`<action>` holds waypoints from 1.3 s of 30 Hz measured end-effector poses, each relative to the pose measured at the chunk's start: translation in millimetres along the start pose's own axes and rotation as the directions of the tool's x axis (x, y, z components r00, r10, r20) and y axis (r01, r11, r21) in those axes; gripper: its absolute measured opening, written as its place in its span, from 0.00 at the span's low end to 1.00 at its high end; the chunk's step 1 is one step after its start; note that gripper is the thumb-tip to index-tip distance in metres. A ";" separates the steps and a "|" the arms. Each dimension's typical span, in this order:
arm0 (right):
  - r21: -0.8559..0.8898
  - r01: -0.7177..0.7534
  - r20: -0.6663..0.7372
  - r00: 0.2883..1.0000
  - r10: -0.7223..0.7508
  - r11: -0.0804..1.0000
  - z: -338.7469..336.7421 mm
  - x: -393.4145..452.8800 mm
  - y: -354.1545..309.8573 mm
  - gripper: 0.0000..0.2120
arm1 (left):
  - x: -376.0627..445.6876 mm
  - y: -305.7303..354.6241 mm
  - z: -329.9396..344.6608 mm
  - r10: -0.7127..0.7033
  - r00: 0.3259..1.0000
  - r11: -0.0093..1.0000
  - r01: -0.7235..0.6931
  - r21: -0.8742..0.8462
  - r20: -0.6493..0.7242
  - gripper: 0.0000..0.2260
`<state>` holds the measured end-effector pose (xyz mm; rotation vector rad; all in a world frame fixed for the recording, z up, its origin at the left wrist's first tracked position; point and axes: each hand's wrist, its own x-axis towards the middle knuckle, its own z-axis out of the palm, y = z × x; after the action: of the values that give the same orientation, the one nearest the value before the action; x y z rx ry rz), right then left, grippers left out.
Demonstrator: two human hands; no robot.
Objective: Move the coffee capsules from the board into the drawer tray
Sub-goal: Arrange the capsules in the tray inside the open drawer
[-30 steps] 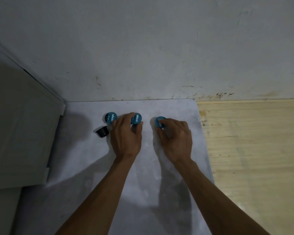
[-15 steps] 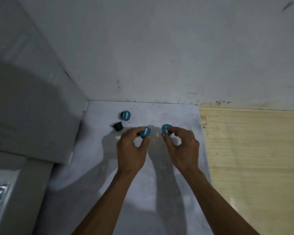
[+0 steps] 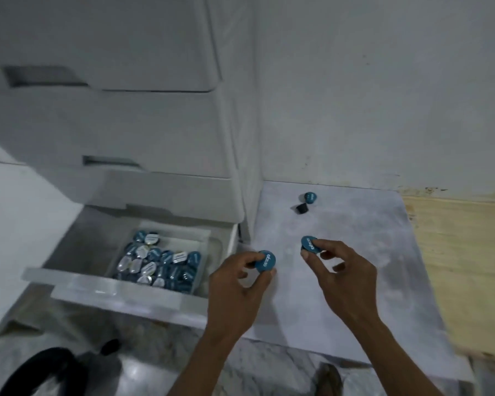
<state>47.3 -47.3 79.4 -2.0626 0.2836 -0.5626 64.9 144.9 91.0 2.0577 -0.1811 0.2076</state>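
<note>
Blue capsule (image 3: 265, 261) in left hand (image 3: 235, 284); another (image 3: 309, 244) in right hand (image 3: 346, 278), over board edge (image 3: 252, 241).

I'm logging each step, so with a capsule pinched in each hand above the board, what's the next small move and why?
Probably carry the left hand and its capsule leftward over the open drawer's tray and drop it in. That hand is nearer the tray, which already holds many capsules; the right hand can follow with its capsule.

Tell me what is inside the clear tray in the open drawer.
The clear tray holds a heap of coffee capsules, some with blue lids up, others showing silvery foil. Those underneath and the tray floor are covered by the pile, so no count is possible.
</note>
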 end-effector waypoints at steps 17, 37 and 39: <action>0.094 -0.013 0.207 0.978 -0.007 0.995 162.3 -71.8 -122.2 0.09 | 25.9 -101.6 -216.2 -0.101 0.995 0.980 0.104 0.170 -0.027 0.11; -0.379 0.033 0.487 0.857 0.169 0.925 322.6 5.4 -79.0 0.12 | 161.4 -230.0 -169.8 -0.217 0.911 0.881 0.027 0.471 0.352 0.11; -0.417 0.052 0.497 0.849 0.179 0.907 326.7 5.7 -78.3 0.12 | 163.1 -234.9 -167.1 -0.237 0.893 0.871 0.021 0.491 0.382 0.12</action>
<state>212.9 234.5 1.4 -2.5158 0.1513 0.1455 262.6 396.4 5.1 2.5819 -0.2791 -0.3351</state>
